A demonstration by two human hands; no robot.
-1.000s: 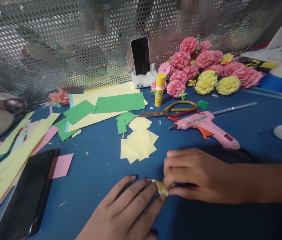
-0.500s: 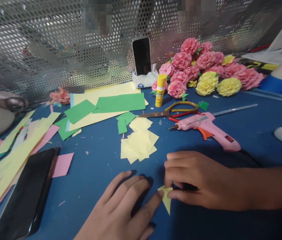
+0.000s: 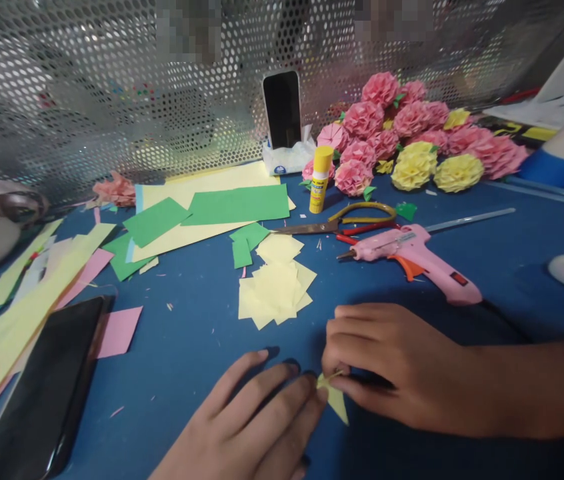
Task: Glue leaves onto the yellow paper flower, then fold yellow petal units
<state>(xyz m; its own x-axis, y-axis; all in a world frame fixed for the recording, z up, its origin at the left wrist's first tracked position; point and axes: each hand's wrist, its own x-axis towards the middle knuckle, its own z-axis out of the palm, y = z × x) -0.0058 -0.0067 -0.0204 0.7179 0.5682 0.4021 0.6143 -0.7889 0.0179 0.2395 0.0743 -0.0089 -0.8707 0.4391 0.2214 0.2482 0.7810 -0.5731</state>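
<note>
Near the table's front edge, a small pale yellow piece of folded paper (image 3: 338, 404) tapers to a point toward me. Thumb and fingers of my right hand (image 3: 382, 363) pinch its upper edge. My left hand (image 3: 262, 413) lies low over the table with its fingers stretched out, the fingertips touching the paper's left corner. Fingers partly hide the upper part of the folded piece. Just beyond my hands is a loose pile of pale yellow paper squares (image 3: 275, 290).
Beyond the hands are a pink glue gun (image 3: 407, 253), scissors (image 3: 312, 228), a glue stick (image 3: 320, 180) and green paper (image 3: 239, 205). Paper flowers (image 3: 362, 120) fill the back right. Left lie a black phone (image 3: 42, 387) and paper strips (image 3: 37, 300). A perforated metal panel (image 3: 112, 87) stands behind.
My left fingers have drawn closer together against the paper. The right fingers have shifted slightly left, and the folded paper's upper edge now tilts up. Its point has swung slightly right.
</note>
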